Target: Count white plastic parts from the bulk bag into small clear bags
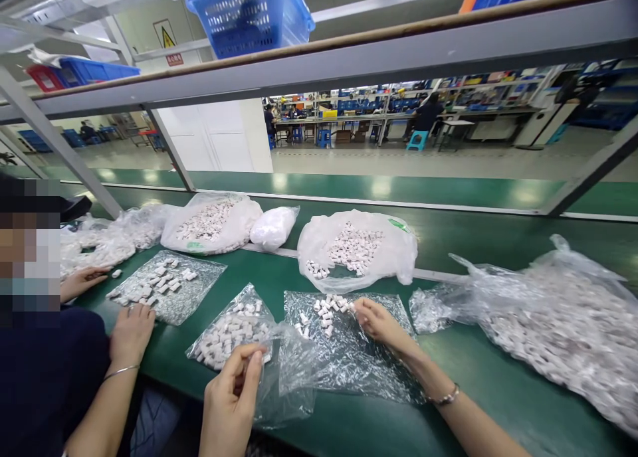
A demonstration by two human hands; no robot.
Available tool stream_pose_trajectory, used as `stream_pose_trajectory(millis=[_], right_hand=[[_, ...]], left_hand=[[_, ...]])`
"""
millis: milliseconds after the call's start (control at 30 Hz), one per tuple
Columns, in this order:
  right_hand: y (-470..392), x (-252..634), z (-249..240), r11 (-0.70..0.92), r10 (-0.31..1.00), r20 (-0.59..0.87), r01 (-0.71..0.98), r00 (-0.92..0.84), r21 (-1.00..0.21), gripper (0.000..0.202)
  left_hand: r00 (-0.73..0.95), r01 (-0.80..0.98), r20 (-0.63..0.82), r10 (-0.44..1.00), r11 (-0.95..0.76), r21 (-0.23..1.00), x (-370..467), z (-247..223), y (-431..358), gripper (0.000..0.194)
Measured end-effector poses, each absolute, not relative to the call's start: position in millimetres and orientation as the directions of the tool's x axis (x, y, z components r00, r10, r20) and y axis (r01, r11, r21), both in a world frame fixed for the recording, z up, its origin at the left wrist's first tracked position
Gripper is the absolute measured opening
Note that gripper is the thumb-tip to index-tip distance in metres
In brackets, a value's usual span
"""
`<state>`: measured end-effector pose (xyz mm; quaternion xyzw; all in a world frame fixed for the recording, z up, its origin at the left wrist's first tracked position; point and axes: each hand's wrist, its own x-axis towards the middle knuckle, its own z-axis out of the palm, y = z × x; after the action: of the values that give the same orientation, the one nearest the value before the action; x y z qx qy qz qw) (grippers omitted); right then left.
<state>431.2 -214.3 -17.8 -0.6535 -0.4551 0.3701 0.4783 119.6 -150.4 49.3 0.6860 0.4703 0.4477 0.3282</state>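
My left hand (236, 394) pinches the edge of a clear plastic bag (232, 334) that has many small white parts inside. To the right lies a flat clear bag (359, 370) with a cluster of loose white parts (326, 314) on top. My right hand (376, 321) is at the right end of that cluster, fingertips pressed together; whatever they hold is hidden. Behind the flat bag, an opened translucent bag (312, 228) shows more white parts within.
A large bag of white parts (563, 324) fills the right side. At the left a co-worker's hands (132, 331) are beside another flat bag (199, 287). A shelf beam (399, 45) with a blue basket (254, 18) crosses overhead.
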Motion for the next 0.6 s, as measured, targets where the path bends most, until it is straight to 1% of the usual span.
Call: stream_pose_trajectory(millis=[33,67,100,133,200,300,367,400,433,467,500,533,567,600], right_hand=[[-215.5,434.8,-15.1,-0.114,0.946,-0.075,0.109,0.315,-0.987,0.042],[-216.0,438.3,-13.2,-0.107,0.943,-0.092,0.03,0.32,-0.994,0.045],[-215.6,441.4,-12.5,-0.107,0.938,-0.09,0.034,0.334,-0.994,0.046],[-214.5,443.6,-13.0,-0.116,0.933,-0.072,0.104,0.353,-0.988,0.047],[-210.1,445.1,-17.9,-0.15,0.921,-0.015,0.319,0.388,-0.936,0.044],[-201.8,440.6,-30.3,-0.195,0.917,0.095,0.642,0.387,-0.741,0.029],[-197.9,436.1,-37.1,-0.212,0.93,0.122,0.778,0.346,-0.591,0.023],[-197.1,434.2,-38.8,-0.213,0.937,0.124,0.816,0.326,-0.537,0.021],[-197.2,433.0,-39.1,-0.208,0.943,0.123,0.834,0.31,-0.512,0.02],[-198.3,432.4,-37.8,-0.201,0.945,0.122,0.834,0.303,-0.514,0.02],[-200.3,432.4,-35.0,-0.193,0.946,0.115,0.811,0.303,-0.552,0.021],[-203.1,433.0,-30.9,-0.189,0.947,0.089,0.757,0.31,-0.625,0.025],[-206.4,433.8,-25.9,-0.189,0.948,0.04,0.661,0.315,-0.726,0.03],[-209.8,434.8,-20.3,-0.189,0.949,-0.022,0.515,0.313,-0.836,0.034]], left_hand=[[0.161,0.349,0.309,0.937,-0.347,0.871,119.6,49.5,-150.2,0.032],[0.172,0.343,0.31,0.935,-0.352,0.871,119.8,49.8,-149.8,0.032],[0.185,0.336,0.31,0.932,-0.357,0.872,120.0,50.1,-149.4,0.032],[0.198,0.328,0.31,0.93,-0.361,0.873,120.4,50.3,-149.1,0.032],[0.208,0.319,0.305,0.929,-0.359,0.877,121.0,50.6,-148.7,0.033],[0.184,0.321,0.278,0.943,-0.324,0.89,121.3,51.0,-149.4,0.037],[0.178,0.322,0.255,0.95,-0.301,0.897,120.8,51.4,-150.5,0.038],[0.181,0.323,0.244,0.953,-0.292,0.9,120.2,51.7,-151.1,0.038],[0.186,0.323,0.233,0.955,-0.283,0.903,119.6,52.0,-151.6,0.037],[0.192,0.324,0.221,0.956,-0.275,0.905,118.9,52.4,-152.2,0.037],[0.196,0.326,0.21,0.958,-0.266,0.907,118.2,52.7,-152.7,0.037],[0.2,0.328,0.2,0.959,-0.258,0.909,117.5,53.1,-153.1,0.037],[0.206,0.329,0.19,0.96,-0.251,0.911,116.9,53.4,-153.5,0.037],[0.216,0.33,0.178,0.96,-0.243,0.912,116.4,53.7,-153.8,0.038]])
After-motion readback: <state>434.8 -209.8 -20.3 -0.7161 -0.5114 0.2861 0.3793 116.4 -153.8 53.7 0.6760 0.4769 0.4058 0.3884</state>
